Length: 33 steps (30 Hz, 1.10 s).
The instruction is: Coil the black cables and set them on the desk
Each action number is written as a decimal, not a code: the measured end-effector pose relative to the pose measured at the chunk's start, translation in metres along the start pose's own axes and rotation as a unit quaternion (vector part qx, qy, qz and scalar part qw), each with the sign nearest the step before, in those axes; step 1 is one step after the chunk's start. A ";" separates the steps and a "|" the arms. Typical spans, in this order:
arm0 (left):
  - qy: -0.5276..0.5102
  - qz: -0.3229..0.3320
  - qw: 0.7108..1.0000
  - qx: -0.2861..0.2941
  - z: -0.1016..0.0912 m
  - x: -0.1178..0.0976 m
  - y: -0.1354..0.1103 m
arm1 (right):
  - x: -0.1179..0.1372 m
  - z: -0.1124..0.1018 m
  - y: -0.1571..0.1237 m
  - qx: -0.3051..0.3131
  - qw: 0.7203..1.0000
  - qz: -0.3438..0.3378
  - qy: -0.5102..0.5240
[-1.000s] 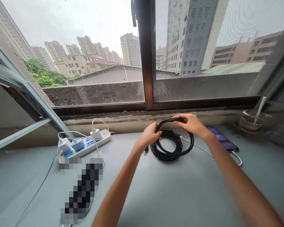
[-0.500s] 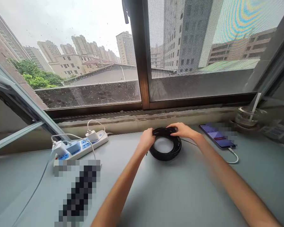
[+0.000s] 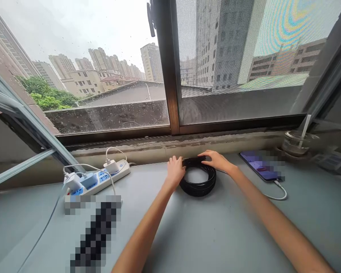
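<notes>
A coil of black cable [image 3: 198, 190] lies on the grey tabletop below the window, its loops forming a thick ring. At the ring's upper left, my left hand [image 3: 175, 170] has its fingers curled over the cable. My right hand [image 3: 216, 160] grips the upper right of the same coil between thumb and fingers. The fingertips of both hands are partly hidden against the dark loops.
Left of the coil stands a white power strip [image 3: 121, 167] with plugs and cords, and a blurred-out dark object [image 3: 98, 231] nearer me. To the right are a phone [image 3: 258, 165] on a white charging cable and a glass cup [image 3: 297, 144] with a straw.
The view has tilted up slightly. The fingers of both hands have shifted on the coil's far side, and the dark piece by my right fingers shows less. The coil stays in nearly the same place.
</notes>
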<state>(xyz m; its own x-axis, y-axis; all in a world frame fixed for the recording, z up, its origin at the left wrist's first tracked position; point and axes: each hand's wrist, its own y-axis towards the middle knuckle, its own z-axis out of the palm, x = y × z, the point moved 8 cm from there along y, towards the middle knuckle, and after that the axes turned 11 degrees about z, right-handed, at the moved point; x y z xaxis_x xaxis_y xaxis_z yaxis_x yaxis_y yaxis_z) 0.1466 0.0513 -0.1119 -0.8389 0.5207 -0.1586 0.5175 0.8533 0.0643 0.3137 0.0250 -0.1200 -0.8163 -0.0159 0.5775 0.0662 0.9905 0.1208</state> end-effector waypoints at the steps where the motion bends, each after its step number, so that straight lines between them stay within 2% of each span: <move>1: -0.005 0.001 1.000 0.005 0.003 0.002 0.001 | 0.001 0.001 -0.001 -0.003 1.000 0.005 0.000; 4: -0.024 0.001 1.000 0.017 0.004 0.010 0.004 | -0.002 -0.002 -0.004 -0.019 0.999 0.048 -0.006; 8: -0.036 -0.035 0.999 0.010 -0.010 0.030 0.006 | -0.021 -0.016 -0.007 -0.046 0.985 0.161 -0.034; 10: -0.045 -0.065 0.997 0.026 -0.015 0.045 0.006 | -0.032 -0.025 -0.009 -0.044 0.974 0.216 -0.055; 12: -0.058 -0.093 0.992 0.062 -0.012 0.060 0.005 | -0.042 -0.029 -0.013 -0.014 0.963 0.260 -0.070; 15: -0.079 -0.119 0.981 0.129 0.003 0.078 0.004 | -0.052 -0.019 -0.023 0.103 0.946 0.299 -0.069; 17: -0.090 -0.122 0.974 0.167 0.015 0.085 0.003 | -0.051 -0.006 -0.031 0.180 0.935 0.301 -0.061; 19: -0.098 -0.118 0.970 0.188 0.024 0.087 0.002 | -0.047 0.001 -0.034 0.205 0.934 0.285 -0.061; 24: -0.109 -0.090 0.972 0.188 0.028 0.086 0.003 | -0.041 -0.001 -0.022 0.124 0.959 0.224 -0.121; 33: -0.095 -0.059 0.979 0.172 0.030 0.091 0.011 | -0.035 0.011 -0.013 -0.008 0.972 0.142 -0.189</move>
<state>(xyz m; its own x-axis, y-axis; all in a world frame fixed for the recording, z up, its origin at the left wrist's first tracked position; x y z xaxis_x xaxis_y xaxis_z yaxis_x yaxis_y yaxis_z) 0.0807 0.1073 -0.1549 -0.8671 0.3760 -0.3267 0.4718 0.8303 -0.2967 0.3353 0.0139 -0.1509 -0.9162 0.3124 0.2510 0.3261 0.9452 0.0138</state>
